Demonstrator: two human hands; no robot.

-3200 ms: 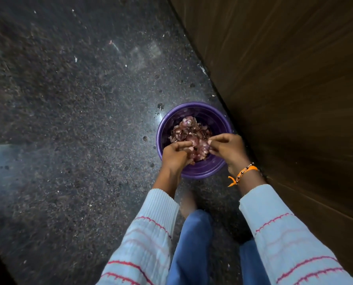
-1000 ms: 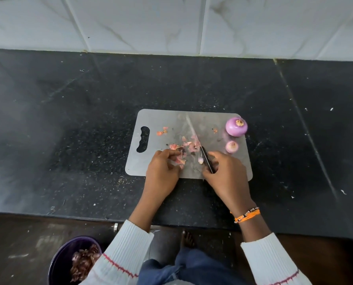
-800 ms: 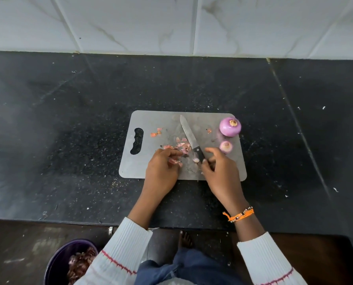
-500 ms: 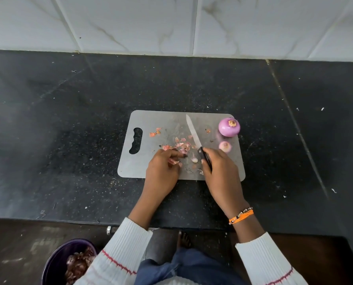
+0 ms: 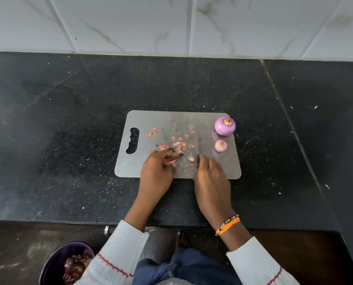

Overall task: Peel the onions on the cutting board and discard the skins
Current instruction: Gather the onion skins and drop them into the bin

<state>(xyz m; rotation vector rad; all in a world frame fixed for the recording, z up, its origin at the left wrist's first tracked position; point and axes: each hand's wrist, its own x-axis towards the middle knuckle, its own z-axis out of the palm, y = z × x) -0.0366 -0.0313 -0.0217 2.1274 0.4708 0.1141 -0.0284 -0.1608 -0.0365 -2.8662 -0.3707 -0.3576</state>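
Head view: papery onion skins (image 5: 176, 145), light and brittle, lie mid cutting board (image 5: 150, 120); left hand (image 5: 156, 173) curled, pinching scraps; right hand (image 5: 210, 177) grip unclear; gather by sweeping, not pinching singly.

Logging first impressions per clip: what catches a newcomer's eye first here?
Two peeled purple onions, the large onion and the small onion, sit at the right end of the grey cutting board. Pink skin scraps litter its middle, where the left hand and right hand work.
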